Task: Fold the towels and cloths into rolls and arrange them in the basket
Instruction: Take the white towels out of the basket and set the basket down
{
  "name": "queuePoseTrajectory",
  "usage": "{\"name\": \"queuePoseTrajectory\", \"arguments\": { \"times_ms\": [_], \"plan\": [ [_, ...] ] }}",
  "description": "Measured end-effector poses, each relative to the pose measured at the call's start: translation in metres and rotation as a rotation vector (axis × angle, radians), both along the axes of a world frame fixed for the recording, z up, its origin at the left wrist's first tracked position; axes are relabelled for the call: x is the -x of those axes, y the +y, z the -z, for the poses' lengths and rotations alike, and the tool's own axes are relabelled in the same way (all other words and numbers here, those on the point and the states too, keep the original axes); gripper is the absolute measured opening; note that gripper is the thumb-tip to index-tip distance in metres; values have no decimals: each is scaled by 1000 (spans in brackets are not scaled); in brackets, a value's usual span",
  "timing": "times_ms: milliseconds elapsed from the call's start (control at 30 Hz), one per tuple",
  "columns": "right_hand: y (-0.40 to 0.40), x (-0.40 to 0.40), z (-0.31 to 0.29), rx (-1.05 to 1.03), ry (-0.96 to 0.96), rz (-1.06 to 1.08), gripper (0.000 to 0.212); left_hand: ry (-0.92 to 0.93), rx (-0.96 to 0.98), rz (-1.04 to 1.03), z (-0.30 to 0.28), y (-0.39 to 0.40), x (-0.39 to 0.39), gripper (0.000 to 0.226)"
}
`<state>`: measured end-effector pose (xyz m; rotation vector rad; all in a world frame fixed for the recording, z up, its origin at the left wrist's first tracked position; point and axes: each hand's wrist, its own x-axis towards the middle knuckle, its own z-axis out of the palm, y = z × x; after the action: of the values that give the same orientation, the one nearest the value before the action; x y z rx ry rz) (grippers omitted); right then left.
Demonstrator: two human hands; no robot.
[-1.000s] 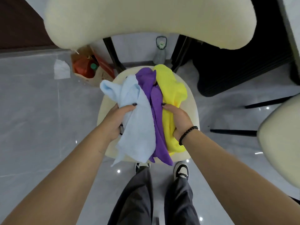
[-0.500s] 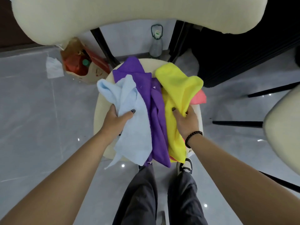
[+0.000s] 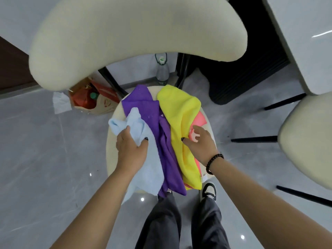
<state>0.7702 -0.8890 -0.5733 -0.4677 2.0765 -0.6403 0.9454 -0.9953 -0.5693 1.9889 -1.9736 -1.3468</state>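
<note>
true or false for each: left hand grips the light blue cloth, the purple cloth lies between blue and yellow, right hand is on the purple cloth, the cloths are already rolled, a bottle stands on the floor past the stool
1. The left hand grips the light blue cloth. True.
2. The purple cloth lies between the blue one and the yellow cloth. True.
3. The right hand is on the purple cloth. False: it touches the yellow cloth and pink cloth.
4. The cloths are already rolled. False: they lie loose on the stool.
5. A bottle stands on the floor beyond the stool. True.

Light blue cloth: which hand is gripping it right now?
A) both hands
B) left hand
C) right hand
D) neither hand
B: the left hand is curled round a bunch of the light blue cloth, while the right hand reaches over the yellow cloth to the pink cloth.
</note>
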Motion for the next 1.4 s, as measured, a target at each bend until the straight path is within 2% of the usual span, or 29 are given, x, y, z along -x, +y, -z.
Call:
{"name": "queuePoseTrajectory", "arguments": {
  "times_ms": [133,333,400,567,867,1100,1400],
  "plan": [
    [11,4,-49,124,-46,143,51,160,-96,22,-51,10,13,53],
    [42,16,-144,329,-49,278,23,345,-131,143,-133,31,43,36],
    [60,21,-175,387,-36,316,24,398,-151,182,-159,42,54,29],
    [122,35,-244,487,-8,430,26,485,-169,299,-226,88,91,31],
    [268,75,-329,597,72,614,31,597,-247,500,-314,217,167,31],
    [393,120,-365,616,99,670,31,658,-285,559,-359,329,224,24],
    [527,201,-395,657,144,783,27,658,-357,585,-380,457,309,25]
  ]
}}
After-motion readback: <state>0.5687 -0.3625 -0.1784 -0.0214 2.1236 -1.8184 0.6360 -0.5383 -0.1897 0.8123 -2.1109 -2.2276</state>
